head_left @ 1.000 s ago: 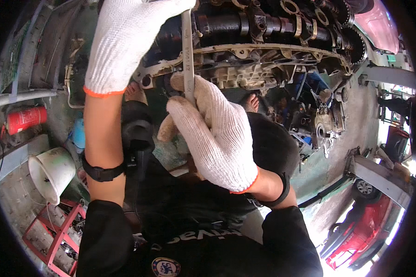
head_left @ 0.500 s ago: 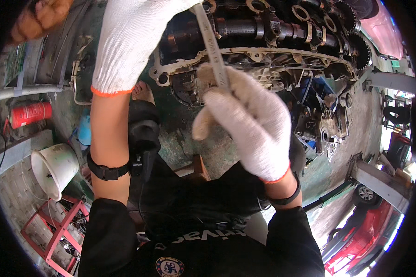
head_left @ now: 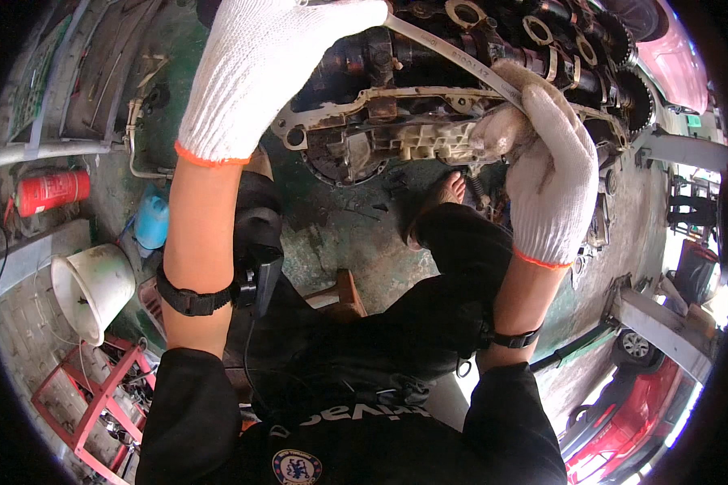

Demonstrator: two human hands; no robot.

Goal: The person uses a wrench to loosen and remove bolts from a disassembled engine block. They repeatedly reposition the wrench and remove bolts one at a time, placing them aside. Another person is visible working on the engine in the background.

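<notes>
White knit gloves with orange hems; black straps nearer the black shirt; on the shirt, a round blue badge.

Glare bleaches the lower right, the engine top looks dark, and fisheye edges bow.

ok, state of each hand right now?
Left hand: thumb at the wrench's upper end; fingers partly out of frame, grip can't be told.
Right hand: closed, holding its lower end.

lettering marks the wrench, black shirt and round crest.
</notes>
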